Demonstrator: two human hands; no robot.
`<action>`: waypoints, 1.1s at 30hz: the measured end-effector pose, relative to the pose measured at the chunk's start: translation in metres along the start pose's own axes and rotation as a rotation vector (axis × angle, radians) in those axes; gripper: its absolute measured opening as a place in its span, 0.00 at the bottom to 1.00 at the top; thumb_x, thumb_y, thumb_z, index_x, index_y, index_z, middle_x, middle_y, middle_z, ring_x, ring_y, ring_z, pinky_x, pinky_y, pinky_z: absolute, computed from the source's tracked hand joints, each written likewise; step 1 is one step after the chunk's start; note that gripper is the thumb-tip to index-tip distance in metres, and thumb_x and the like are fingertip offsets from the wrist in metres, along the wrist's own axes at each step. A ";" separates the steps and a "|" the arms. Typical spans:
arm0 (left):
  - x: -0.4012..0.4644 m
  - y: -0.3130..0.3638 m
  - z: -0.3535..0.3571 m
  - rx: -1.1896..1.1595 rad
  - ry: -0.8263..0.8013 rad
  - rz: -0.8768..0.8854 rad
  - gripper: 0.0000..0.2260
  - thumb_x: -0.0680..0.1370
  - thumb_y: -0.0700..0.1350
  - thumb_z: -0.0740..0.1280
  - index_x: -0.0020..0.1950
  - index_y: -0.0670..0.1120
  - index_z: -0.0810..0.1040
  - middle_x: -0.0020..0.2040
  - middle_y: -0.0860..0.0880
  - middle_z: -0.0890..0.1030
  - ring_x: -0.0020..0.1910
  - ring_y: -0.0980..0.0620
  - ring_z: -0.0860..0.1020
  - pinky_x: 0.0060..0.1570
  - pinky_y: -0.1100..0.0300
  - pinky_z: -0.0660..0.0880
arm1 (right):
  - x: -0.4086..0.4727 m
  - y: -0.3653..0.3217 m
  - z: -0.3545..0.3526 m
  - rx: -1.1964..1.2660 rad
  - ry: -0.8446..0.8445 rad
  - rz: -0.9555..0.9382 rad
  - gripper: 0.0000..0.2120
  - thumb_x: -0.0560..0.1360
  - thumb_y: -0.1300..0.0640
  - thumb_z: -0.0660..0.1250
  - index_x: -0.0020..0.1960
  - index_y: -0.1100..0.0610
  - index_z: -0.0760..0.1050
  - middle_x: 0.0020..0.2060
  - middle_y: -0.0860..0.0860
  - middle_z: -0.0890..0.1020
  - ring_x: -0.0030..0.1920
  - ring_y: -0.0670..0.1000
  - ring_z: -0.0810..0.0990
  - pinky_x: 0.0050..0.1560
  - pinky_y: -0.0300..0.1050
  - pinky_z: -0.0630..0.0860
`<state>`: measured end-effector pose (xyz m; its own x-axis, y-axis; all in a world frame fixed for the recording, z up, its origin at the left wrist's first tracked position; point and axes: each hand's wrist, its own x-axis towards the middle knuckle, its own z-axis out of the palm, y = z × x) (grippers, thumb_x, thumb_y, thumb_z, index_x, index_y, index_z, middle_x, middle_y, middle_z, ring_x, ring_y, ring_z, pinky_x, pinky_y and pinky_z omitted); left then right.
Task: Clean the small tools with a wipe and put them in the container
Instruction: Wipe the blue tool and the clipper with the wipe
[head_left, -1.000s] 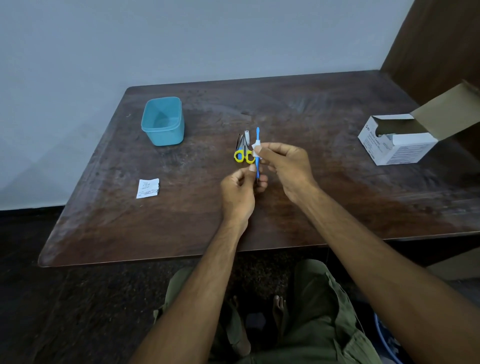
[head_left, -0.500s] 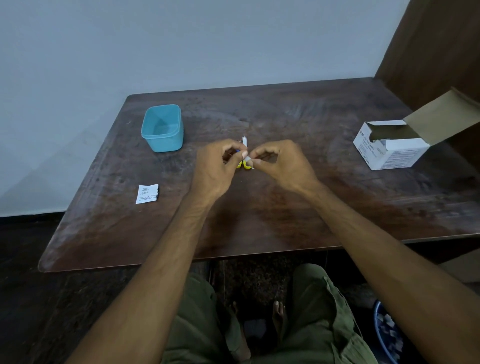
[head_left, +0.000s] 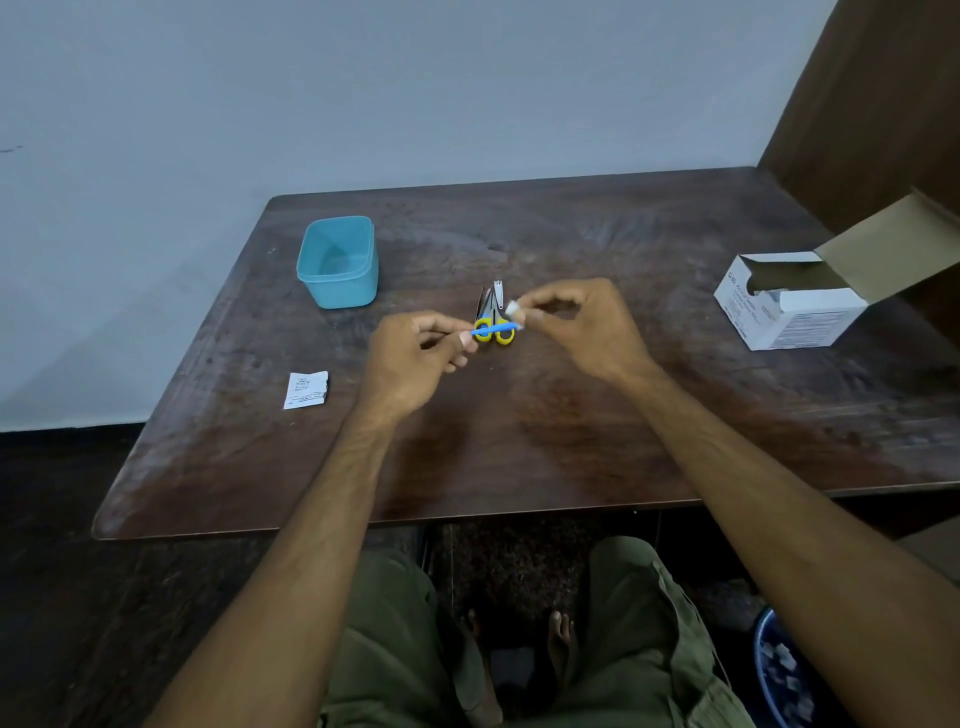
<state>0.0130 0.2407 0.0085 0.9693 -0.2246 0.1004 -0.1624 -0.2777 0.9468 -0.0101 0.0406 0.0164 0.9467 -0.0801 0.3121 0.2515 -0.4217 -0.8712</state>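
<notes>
My left hand (head_left: 415, 358) pinches one end of a thin blue tool (head_left: 496, 328), held level above the table. My right hand (head_left: 582, 327) pinches a small white wipe (head_left: 514, 309) at the tool's other end. Under them on the dark wooden table (head_left: 519, 447) lie yellow-handled scissors (head_left: 493, 325) and a silver nail clipper (head_left: 498, 293). The teal container (head_left: 338, 262) stands open at the back left, apart from both hands.
A torn white wipe packet (head_left: 306, 389) lies at the left of the table. An open white cardboard box (head_left: 795, 301) sits at the right edge, beside a brown wall panel. A blue bin (head_left: 784, 675) with white scraps is on the floor at lower right.
The blue tool went from upright to level. My hands have drawn apart, and the wipe now sits at the tool's right end.
</notes>
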 end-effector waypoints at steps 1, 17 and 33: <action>-0.004 -0.002 -0.001 -0.122 0.026 -0.066 0.06 0.78 0.35 0.67 0.46 0.44 0.81 0.38 0.47 0.84 0.30 0.58 0.79 0.35 0.66 0.77 | 0.001 -0.001 0.001 0.124 0.094 0.031 0.02 0.72 0.63 0.74 0.44 0.58 0.84 0.39 0.48 0.86 0.40 0.42 0.81 0.46 0.38 0.77; -0.035 -0.014 0.026 -0.613 0.089 -0.391 0.02 0.80 0.38 0.64 0.50 0.42 0.76 0.42 0.47 0.86 0.34 0.54 0.82 0.40 0.63 0.81 | -0.019 -0.005 0.068 0.481 0.270 0.489 0.03 0.73 0.59 0.73 0.45 0.58 0.83 0.36 0.49 0.83 0.32 0.42 0.76 0.31 0.29 0.71; -0.021 -0.017 0.008 -0.557 0.283 -0.386 0.04 0.80 0.42 0.66 0.46 0.44 0.73 0.36 0.48 0.85 0.29 0.55 0.78 0.32 0.64 0.76 | -0.009 -0.009 0.070 0.587 0.169 0.589 0.04 0.73 0.54 0.73 0.40 0.51 0.82 0.39 0.48 0.84 0.37 0.44 0.79 0.41 0.39 0.71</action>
<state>-0.0060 0.2428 -0.0118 0.9612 0.0638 -0.2683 0.2457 0.2442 0.9381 -0.0064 0.1082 -0.0046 0.9248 -0.2932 -0.2423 -0.1652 0.2643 -0.9502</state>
